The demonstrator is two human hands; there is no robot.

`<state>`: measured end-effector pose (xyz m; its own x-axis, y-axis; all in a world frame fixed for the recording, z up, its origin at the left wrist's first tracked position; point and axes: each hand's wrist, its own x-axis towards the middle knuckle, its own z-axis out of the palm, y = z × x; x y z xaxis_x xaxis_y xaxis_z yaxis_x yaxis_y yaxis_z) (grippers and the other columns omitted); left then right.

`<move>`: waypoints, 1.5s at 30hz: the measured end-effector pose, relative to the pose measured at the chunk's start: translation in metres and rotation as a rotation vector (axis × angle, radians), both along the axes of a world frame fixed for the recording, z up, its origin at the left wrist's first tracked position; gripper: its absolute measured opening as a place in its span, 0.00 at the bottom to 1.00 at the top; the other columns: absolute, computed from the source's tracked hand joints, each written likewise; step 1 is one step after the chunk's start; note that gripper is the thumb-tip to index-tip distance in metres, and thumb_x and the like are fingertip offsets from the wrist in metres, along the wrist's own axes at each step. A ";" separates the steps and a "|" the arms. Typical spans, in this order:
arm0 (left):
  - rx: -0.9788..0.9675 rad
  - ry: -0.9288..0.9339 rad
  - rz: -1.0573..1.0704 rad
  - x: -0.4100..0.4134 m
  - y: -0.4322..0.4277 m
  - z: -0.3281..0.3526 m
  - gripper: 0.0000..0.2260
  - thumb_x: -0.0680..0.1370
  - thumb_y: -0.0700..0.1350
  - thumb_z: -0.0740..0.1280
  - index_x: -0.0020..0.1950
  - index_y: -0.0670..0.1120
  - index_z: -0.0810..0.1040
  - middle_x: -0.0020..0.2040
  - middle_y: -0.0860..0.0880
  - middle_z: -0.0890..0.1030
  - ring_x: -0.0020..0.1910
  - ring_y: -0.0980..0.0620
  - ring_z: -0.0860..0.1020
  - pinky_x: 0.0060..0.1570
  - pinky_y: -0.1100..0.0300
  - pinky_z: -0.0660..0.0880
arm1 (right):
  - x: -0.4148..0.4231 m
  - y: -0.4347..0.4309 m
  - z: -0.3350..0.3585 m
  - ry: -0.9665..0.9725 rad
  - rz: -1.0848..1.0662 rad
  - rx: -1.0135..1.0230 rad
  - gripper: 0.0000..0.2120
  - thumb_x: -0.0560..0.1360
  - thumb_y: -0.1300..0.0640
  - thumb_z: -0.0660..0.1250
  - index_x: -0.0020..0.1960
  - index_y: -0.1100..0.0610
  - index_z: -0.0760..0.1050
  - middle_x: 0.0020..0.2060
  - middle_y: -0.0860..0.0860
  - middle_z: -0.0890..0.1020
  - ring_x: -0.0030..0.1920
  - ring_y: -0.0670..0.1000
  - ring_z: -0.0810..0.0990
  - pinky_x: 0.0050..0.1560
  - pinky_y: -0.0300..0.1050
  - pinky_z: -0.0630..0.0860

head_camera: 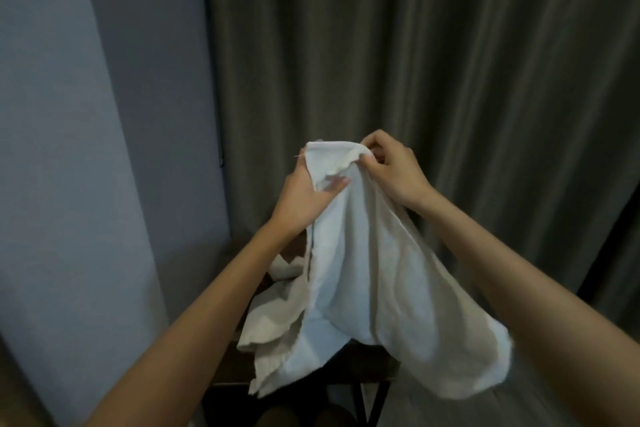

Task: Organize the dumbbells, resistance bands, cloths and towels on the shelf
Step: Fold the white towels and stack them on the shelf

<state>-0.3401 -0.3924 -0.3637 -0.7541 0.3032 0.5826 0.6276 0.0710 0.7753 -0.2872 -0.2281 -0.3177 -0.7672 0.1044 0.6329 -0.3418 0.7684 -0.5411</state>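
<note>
At frame centre, a white rumpled fabric cloth (367, 274) is pinched at its top edge by the left hand (304, 198) and right hand (391, 170), above a dark wooden shelf (367, 362).

A: How bright is it?
B: Dim and cool. The crumpled white fabric cloth (363, 270) at centre frame is the brightest patch, with soft grey shadows in its folds and no glare.
A: And around it?
B: The pleated dark grey-green curtain (415, 45) darkens toward the right edge. The plain blue-grey wall (69, 114) on the left is evenly lit. The lower centre is nearly black.
A: Sharpness?
B: Soft throughout, with textures smeared. Wide-angle distortion stretches the two bare forearms (194, 315) toward the bottom corners
</note>
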 end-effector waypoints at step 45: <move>0.191 -0.401 -0.174 0.009 -0.032 0.019 0.15 0.79 0.53 0.62 0.51 0.44 0.82 0.48 0.42 0.84 0.48 0.49 0.82 0.49 0.55 0.79 | -0.010 -0.049 -0.024 0.178 0.009 -0.135 0.05 0.75 0.52 0.69 0.47 0.53 0.76 0.42 0.45 0.79 0.44 0.42 0.78 0.44 0.32 0.74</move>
